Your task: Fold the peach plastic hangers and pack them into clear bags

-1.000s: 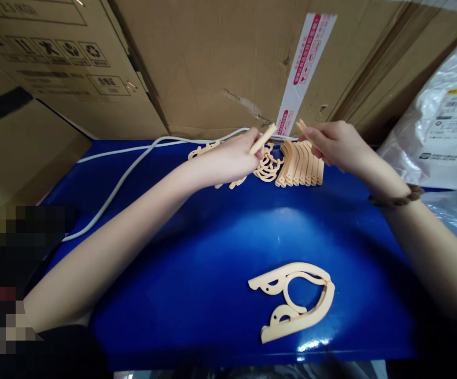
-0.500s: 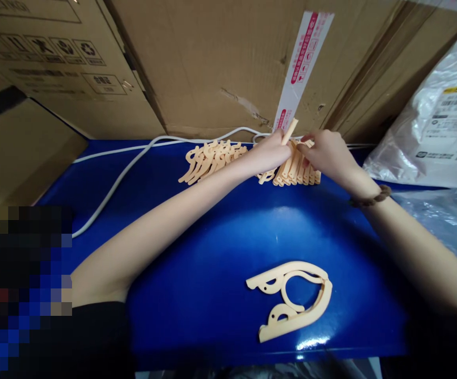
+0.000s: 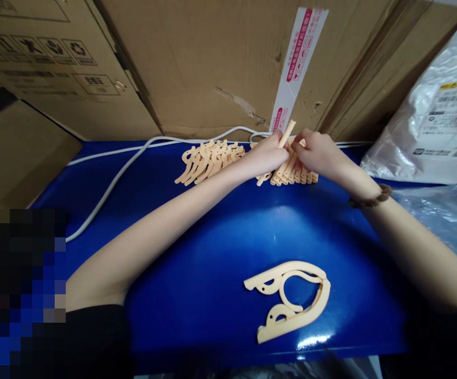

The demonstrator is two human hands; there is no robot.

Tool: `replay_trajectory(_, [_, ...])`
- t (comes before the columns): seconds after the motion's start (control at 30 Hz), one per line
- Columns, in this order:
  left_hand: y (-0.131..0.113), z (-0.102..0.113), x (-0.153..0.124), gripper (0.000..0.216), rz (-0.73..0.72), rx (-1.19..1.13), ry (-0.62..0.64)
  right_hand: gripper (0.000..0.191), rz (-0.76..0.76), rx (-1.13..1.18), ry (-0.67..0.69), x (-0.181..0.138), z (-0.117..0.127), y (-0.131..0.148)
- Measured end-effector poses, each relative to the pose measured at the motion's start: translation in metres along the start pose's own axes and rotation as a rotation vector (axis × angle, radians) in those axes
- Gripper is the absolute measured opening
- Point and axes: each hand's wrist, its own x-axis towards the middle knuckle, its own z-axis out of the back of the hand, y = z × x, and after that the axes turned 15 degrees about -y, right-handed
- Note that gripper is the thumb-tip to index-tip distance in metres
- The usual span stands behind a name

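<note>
At the back of the blue table, my left hand (image 3: 270,153) is closed round a beige plastic hanger arm (image 3: 287,133), whose end sticks up past the thumb. Beside it, my right hand (image 3: 315,152) has its fingers pinched on a piece in the row of hanger arms (image 3: 289,175); the fingertips are partly hidden. Left of my left hand lies a pile of curved hanger hooks (image 3: 208,160), partly covered by the forearm. Nearer to me rests one folded travel hanger (image 3: 307,321), with its two arms joined at the right by a round hook piece.
Large cardboard boxes (image 3: 196,63) stand behind the table, with another box (image 3: 34,137) at the left. A white cable (image 3: 110,192) runs along the back and left. A white plastic parcel bag (image 3: 429,121) and clear plastic wrap (image 3: 445,210) lie at the right.
The whole view has shifted slightly left. My right hand's fingers have moved a little at the hanger arms, while my left hand keeps hold of its hanger arm.
</note>
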Motion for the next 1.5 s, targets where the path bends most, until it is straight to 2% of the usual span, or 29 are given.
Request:
replay_trajectory(0.43, [-0.012,0.001,-0.007,0.026,0.052,0.083,-0.027,0.032,-0.006,-0.028,0.072,0.000,0.007,0.007])
replay_trajectory(0.57, [-0.021,0.010,-0.011,0.007,-0.057,0.094,-0.101,0.029,0.035,0.002,0.007,-0.001,0.016,0.012])
replay_trajectory(0.63, [-0.024,0.016,-0.011,0.024,-0.125,0.093,-0.137,0.032,0.088,0.066,-0.011,-0.003,0.022,0.016])
replay_trajectory(0.7, [-0.025,0.021,-0.010,0.037,-0.154,0.077,-0.166,0.030,0.172,0.176,0.030,-0.006,0.027,0.022])
replay_trajectory(0.83, [-0.025,0.032,-0.010,0.031,-0.115,0.045,-0.279,0.020,0.361,0.460,0.208,-0.015,0.033,0.035])
replay_trajectory(0.9, [-0.026,0.036,-0.013,0.028,-0.075,0.019,-0.301,0.022,0.364,0.574,0.295,-0.020,0.034,0.041])
replay_trajectory(1.0, [-0.030,0.042,-0.021,0.027,-0.036,-0.055,-0.335,0.022,0.220,0.688,0.334,-0.024,0.037,0.047])
replay_trajectory(1.07, [-0.034,0.047,-0.026,0.029,-0.041,-0.106,-0.358,0.024,0.111,0.707,0.257,-0.026,0.040,0.049])
replay_trajectory(1.13, [-0.041,0.053,-0.032,0.034,-0.066,-0.127,-0.342,0.027,0.084,0.682,0.126,-0.026,0.044,0.049])
replay_trajectory(1.23, [-0.052,0.065,-0.039,0.040,-0.145,-0.046,-0.266,0.029,0.192,0.563,-0.118,-0.025,0.053,0.046])
replay_trajectory(1.33, [-0.058,0.077,-0.042,0.033,-0.228,0.064,-0.204,0.026,0.333,0.386,-0.316,-0.026,0.063,0.042])
replay_trajectory(1.4, [-0.058,0.081,-0.042,0.030,-0.258,0.077,-0.172,0.029,0.401,0.222,-0.384,-0.028,0.068,0.042])
replay_trajectory(1.5, [-0.058,0.081,-0.041,0.029,-0.248,0.052,-0.166,0.041,0.455,-0.061,-0.415,-0.031,0.072,0.044])
